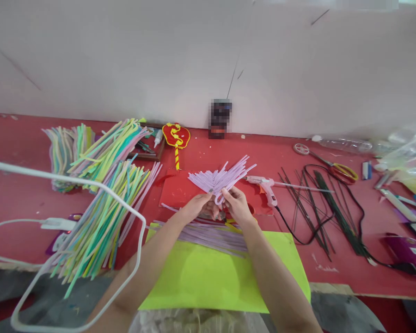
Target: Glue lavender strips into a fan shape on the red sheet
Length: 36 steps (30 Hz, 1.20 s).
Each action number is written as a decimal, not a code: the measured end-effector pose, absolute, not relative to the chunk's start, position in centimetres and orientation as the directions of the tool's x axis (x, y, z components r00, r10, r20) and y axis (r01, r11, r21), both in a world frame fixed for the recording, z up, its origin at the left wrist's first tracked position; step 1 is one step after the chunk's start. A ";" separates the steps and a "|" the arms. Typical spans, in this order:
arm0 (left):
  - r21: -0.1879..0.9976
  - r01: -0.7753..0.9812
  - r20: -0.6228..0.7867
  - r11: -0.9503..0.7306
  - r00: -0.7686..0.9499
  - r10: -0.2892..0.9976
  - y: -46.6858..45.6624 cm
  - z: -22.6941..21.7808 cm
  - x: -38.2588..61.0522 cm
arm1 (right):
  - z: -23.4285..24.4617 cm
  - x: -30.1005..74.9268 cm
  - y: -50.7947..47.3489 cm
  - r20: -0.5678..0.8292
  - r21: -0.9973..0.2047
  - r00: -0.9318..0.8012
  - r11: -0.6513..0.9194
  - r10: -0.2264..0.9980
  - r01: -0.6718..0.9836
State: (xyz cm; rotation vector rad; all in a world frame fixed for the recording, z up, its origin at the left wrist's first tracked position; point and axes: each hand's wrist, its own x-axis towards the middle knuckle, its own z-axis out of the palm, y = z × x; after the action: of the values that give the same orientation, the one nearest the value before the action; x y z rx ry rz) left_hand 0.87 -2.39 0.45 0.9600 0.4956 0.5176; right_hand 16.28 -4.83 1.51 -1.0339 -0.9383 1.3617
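Because your left grip (198, 206) and right grip (236, 204) both pinch the lilac fan (219, 179) at its base, its stems splay above the counter (201, 148).

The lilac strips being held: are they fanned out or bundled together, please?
Fanned out: the lilac strips splay left and right from the pinched base.

One head-worn camera looks forward and down, close over the left hand (197, 206) and right hand (238, 203), facing the wall (125, 55).
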 end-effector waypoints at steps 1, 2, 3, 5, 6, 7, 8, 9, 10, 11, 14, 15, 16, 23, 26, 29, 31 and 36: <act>0.851 -0.189 -0.169 0.491 0.785 0.596 -2.5 0.3 0.9 | 1.6 16.3 -4.9 -0.055 -0.956 0.006 -0.051 0.998 -0.289; 0.844 -0.185 -0.174 0.503 0.794 0.583 -2.6 0.2 1.0 | 1.7 16.2 -4.9 -0.054 -0.959 -0.002 -0.052 0.999 -0.278; 0.839 -0.181 -0.178 0.513 0.799 0.574 -2.7 0.2 1.1 | 1.7 16.2 -5.0 -0.056 -0.962 -0.004 -0.055 0.998 -0.266; 0.830 -0.179 -0.184 0.528 0.806 0.562 -2.9 0.2 1.2 | 1.8 16.1 -5.0 -0.063 -0.966 0.007 -0.059 0.998 -0.250; 0.824 -0.183 -0.184 0.537 0.809 0.558 -3.0 0.3 1.3 | 1.8 16.1 -4.9 -0.067 -0.967 0.016 -0.061 0.998 -0.248; 0.816 -0.190 -0.182 0.546 0.812 0.555 -3.0 0.3 1.3 | 1.8 16.2 -4.9 -0.067 -0.967 0.023 -0.059 0.997 -0.247; 0.808 -0.198 -0.179 0.555 0.815 0.551 -3.0 0.4 1.4 | 1.8 16.2 -4.9 -0.065 -0.968 0.028 -0.056 0.997 -0.244; 0.803 -0.204 -0.175 0.561 0.818 0.548 -3.0 0.4 1.4 | 1.7 16.3 -4.9 -0.062 -0.970 0.033 -0.052 0.998 -0.237; 0.799 -0.209 -0.170 0.563 0.820 0.546 -3.0 0.4 1.4 | 1.6 16.3 -4.8 -0.059 -0.973 0.032 -0.050 0.998 -0.225; 0.798 -0.212 -0.166 0.564 0.822 0.544 -3.0 0.4 1.4 | 1.5 16.4 -4.8 -0.058 -0.976 0.032 -0.050 0.998 -0.213; 0.797 -0.223 -0.160 0.561 0.818 0.553 -3.1 0.3 1.4 | 1.3 16.5 -4.8 -0.062 -0.980 0.028 -0.056 0.998 -0.189; 0.798 -0.232 -0.157 0.556 0.810 0.564 -3.1 0.3 1.4 | 1.2 16.6 -4.8 -0.064 -0.981 0.027 -0.058 0.998 -0.187; 0.798 -0.246 -0.154 0.550 0.800 0.580 -3.2 0.3 1.4 | 1.2 16.6 -4.8 -0.065 -0.981 0.027 -0.059 0.998 -0.186; 0.851 -0.240 -0.177 0.468 0.708 0.684 -3.6 1.3 1.9 | 0.8 16.5 -4.7 -0.041 -0.974 0.028 -0.034 0.999 -0.226; 0.908 -0.158 -0.205 0.389 0.641 0.739 -4.0 1.6 1.3 | 0.7 16.5 -4.7 -0.048 -0.974 0.036 -0.038 0.998 -0.225; 0.920 -0.149 -0.204 0.363 0.609 0.767 -4.9 1.8 -0.3 | 0.7 16.5 -4.8 -0.057 -0.971 0.050 -0.044 0.997 -0.233; 0.926 -0.153 -0.196 0.345 0.586 0.786 -5.5 2.0 -1.4 | 0.7 16.4 -4.8 -0.060 -0.968 0.059 -0.044 0.996 -0.247; 0.932 -0.162 -0.186 0.324 0.553 0.812 -6.3 2.2 -2.5 | 0.9 16.3 -4.8 -0.058 -0.957 0.068 -0.036 0.996 -0.287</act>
State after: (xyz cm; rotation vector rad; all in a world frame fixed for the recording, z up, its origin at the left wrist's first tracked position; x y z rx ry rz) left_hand -2.49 -6.31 2.24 1.0511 0.7441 0.7229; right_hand 16.31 -4.84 0.91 -1.0621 -0.9169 1.3107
